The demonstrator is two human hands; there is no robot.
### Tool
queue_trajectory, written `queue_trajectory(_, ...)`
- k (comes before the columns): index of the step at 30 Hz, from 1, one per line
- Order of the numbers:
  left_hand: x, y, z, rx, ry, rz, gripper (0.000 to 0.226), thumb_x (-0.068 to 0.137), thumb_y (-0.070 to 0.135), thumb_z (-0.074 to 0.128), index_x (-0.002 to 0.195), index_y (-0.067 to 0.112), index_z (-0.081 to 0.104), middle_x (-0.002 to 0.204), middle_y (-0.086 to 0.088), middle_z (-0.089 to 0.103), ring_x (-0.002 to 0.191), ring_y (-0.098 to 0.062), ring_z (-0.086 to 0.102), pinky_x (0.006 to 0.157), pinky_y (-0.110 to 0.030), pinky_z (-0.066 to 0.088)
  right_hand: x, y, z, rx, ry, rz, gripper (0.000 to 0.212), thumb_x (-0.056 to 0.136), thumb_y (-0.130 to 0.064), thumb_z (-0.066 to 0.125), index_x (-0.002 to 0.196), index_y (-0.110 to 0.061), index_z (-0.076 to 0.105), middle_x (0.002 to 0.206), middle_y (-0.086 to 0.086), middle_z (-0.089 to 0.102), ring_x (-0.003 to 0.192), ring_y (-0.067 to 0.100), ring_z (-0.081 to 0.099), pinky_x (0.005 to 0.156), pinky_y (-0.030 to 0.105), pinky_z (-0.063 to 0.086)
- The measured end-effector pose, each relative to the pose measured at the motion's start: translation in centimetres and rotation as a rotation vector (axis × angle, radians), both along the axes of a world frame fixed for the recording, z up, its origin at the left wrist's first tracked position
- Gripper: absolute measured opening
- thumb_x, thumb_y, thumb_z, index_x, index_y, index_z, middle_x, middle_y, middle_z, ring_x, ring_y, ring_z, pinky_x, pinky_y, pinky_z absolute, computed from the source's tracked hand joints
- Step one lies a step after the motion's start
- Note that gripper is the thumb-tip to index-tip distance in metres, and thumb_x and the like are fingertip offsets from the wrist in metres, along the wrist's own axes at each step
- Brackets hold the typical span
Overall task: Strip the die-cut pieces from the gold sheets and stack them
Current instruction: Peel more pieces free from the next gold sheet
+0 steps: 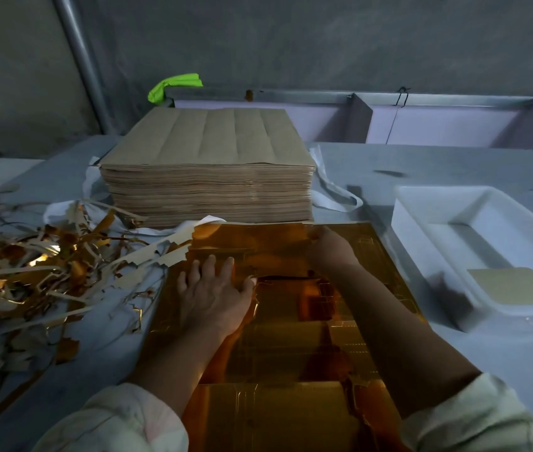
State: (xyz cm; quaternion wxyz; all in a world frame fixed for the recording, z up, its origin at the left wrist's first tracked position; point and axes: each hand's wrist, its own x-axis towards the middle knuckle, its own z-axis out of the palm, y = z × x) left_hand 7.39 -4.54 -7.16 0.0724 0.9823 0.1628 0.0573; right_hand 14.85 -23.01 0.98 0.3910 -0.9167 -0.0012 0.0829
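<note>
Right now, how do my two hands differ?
The left hand lies flat, fingers spread, pressing the gold sheet; the right hand curls its fingers on the sheet's far edge. The left hand is nearer you; the right hand reaches farther. Both are on the same sheet.

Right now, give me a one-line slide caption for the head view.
Left hand presses the gold sheet flat while the right hand pinches its far edge.

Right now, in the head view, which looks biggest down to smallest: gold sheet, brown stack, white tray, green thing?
1. gold sheet.
2. brown stack and white tray, about alike.
3. green thing, farthest away.
</note>
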Motion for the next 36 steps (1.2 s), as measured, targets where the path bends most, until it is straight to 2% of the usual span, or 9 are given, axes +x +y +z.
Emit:
queue_trajectory(3,-0.1,-0.1,0.2,-0.007,0.006,0.001,0.075,0.088,0.077,0.016,0.152,0.038,0.013,0.164,-0.002,0.012,0.151,-0.027,0.004,0.119,-0.050,0.002,0.0,0.1,0.1,-0.090,-0.024,0.015,0.032,0.096,-0.015,0.054,0.128,-0.017,0.053,0.086,-0.004,0.053,0.090,0.020,0.065,0.087,0.040,0.058)
queue_trajectory(7,-0.1,-0.2,0.4,-0.009,0.013,-0.006,0.075,0.089,0.077,0.016,0.152,0.038,0.014,0.164,-0.003,0.013,0.151,-0.028,0.005,0.119,-0.050,0.003,-0.1,0.4,0.3,-0.148,-0.030,0.037,0.032,0.096,-0.013,0.053,0.128,-0.015,0.052,0.096,0.002,0.059,0.091,0.020,0.065,0.087,0.040,0.058)
queue_trajectory(13,-0.2,-0.3,0.6,-0.014,0.011,-0.001,0.074,0.089,0.077,0.017,0.152,0.038,0.014,0.164,-0.002,0.013,0.151,-0.028,0.005,0.119,-0.050,0.003,0.0,0.5,0.3,-0.136,-0.041,0.024,0.025,0.097,-0.015,0.055,0.123,-0.012,0.055,0.081,-0.003,0.050,0.085,0.017,0.063,0.085,0.036,0.058)
queue_trajectory(17,-0.3,-0.4,0.8,-0.014,0.016,-0.001,0.074,0.090,0.076,0.016,0.153,0.037,0.014,0.164,-0.002,0.013,0.151,-0.028,0.004,0.119,-0.050,0.003,0.1,0.3,0.1,-0.117,-0.056,0.019,0.020,0.097,-0.017,0.056,0.116,-0.012,0.057,0.088,0.000,0.058,0.085,0.017,0.065,0.081,0.034,0.059)
queue_trajectory(21,-0.3,-0.4,0.9,-0.012,0.020,-0.003,0.074,0.090,0.076,0.016,0.153,0.037,0.014,0.164,-0.003,0.013,0.151,-0.028,0.004,0.119,-0.050,0.003,0.5,0.1,0.3,-0.129,-0.052,0.021,0.022,0.097,-0.019,0.055,0.117,-0.012,0.060,0.088,-0.001,0.059,0.081,0.014,0.062,0.068,0.026,0.053)
queue_trajectory(25,-0.3,-0.3,0.8,-0.005,0.019,-0.006,0.074,0.089,0.076,0.015,0.152,0.037,0.015,0.164,-0.003,0.014,0.151,-0.028,0.005,0.119,-0.050,0.004,0.4,0.4,0.4,-0.275,-0.039,0.190,0.049,0.092,-0.034,0.066,0.135,-0.017,0.050,0.123,0.006,0.058,0.107,0.021,0.058,0.089,0.036,0.051)
queue_trajectory(28,-0.3,-0.3,0.7,-0.003,0.020,-0.006,0.075,0.089,0.077,0.014,0.152,0.038,0.015,0.164,-0.003,0.014,0.151,-0.028,0.006,0.119,-0.050,0.004,0.2,1.0,-0.3,-0.389,-0.031,0.299,0.076,0.084,-0.042,0.074,0.148,-0.024,0.036,0.149,0.011,0.041,0.134,0.033,0.043,0.106,0.048,0.045)
queue_trajectory(31,-0.2,-0.2,0.6,-0.009,0.024,-0.006,0.075,0.088,0.077,0.013,0.152,0.038,0.015,0.164,-0.002,0.013,0.151,-0.028,0.005,0.119,-0.050,0.003,0.0,1.1,-1.3,-0.442,-0.035,0.343,0.079,0.081,-0.043,0.076,0.147,-0.026,0.035,0.148,0.010,0.040,0.136,0.035,0.041,0.107,0.051,0.044)
queue_trajectory(36,-0.1,-0.1,0.5,-0.012,0.026,-0.002,0.076,0.088,0.078,0.012,0.152,0.038,0.015,0.164,-0.002,0.014,0.151,-0.027,0.005,0.119,-0.050,0.003,0.2,0.8,-2.3,-0.505,-0.137,0.351,0.062,0.087,-0.044,0.068,0.140,-0.028,0.041,0.135,0.005,0.050,0.123,0.028,0.051,0.096,0.042,0.047)
